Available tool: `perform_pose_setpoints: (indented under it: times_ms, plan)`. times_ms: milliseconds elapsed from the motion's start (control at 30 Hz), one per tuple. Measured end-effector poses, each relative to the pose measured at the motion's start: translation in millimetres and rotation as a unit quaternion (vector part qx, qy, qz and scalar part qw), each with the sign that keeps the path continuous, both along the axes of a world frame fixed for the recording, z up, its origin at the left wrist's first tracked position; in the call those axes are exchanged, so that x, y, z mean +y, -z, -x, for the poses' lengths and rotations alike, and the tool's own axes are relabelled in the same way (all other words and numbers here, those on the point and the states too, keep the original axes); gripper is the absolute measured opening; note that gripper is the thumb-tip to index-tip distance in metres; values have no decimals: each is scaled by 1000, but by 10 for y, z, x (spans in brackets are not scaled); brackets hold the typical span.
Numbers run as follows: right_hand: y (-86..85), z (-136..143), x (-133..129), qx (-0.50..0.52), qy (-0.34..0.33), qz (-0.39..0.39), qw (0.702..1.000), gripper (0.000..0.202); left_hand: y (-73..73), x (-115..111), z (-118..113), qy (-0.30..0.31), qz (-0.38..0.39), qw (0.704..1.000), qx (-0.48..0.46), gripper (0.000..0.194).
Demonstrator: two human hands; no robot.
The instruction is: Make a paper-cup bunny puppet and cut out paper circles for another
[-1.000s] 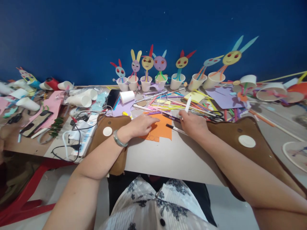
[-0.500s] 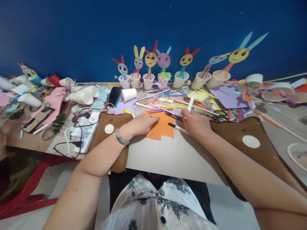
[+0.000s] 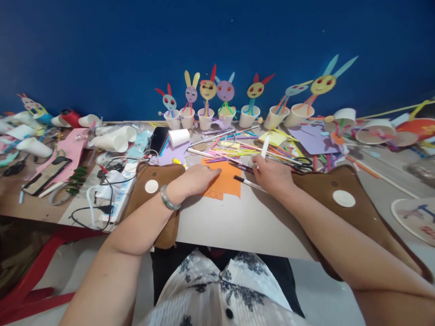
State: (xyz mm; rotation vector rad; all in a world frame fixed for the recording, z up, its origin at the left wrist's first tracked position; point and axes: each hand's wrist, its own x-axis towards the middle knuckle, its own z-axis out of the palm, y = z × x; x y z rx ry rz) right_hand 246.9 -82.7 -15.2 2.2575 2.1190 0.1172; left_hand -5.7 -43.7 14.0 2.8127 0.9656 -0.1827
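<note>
An orange sheet of paper with pencil-like circles drawn near its lower left corner lies in front of me. My left hand, a bangle on its wrist, rests on the paper's left part with the index finger stretched out. To the right of the sheet, my right hand is closed around a white marker, whose pale end sticks up. Its lower end is hidden by the fingers. A second white pen with a black end lies across the paper's right edge, partly under my right hand.
Paper cups holding rabbit-faced figures line the blue wall. Coloured sticks, scissors and purple paper lie behind my hands. Brown cushion-like pads flank me under my forearms. A power strip with tangled cables is at left.
The whole view has shifted slightly, with things appearing further left and a little lower. Both hands keep about the same places at the orange paper, and the right still holds the white marker.
</note>
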Motion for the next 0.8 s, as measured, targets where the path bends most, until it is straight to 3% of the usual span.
perform_pose_setpoints:
  times_ms: [200,333,500,667,800]
  plan:
    - [-259,-207,65,-2,59,-81,995,33,-60,-22,5,-3,-18,1000,7,39]
    - [-373,-386,232,-25,79,-74,994,32,-15,14,20,-16,-5,1000,-13,27]
    - [-398,-500,478,-55,100,-49,992,32,36,31,26,-28,-19,999,-7,27]
    - [-391,-432,501,-50,95,-25,994,32,57,63,45,-41,-9,998,-39,29]
    - [-363,-202,262,-78,24,-36,996,29,94,91,78,-54,0,996,-74,34]
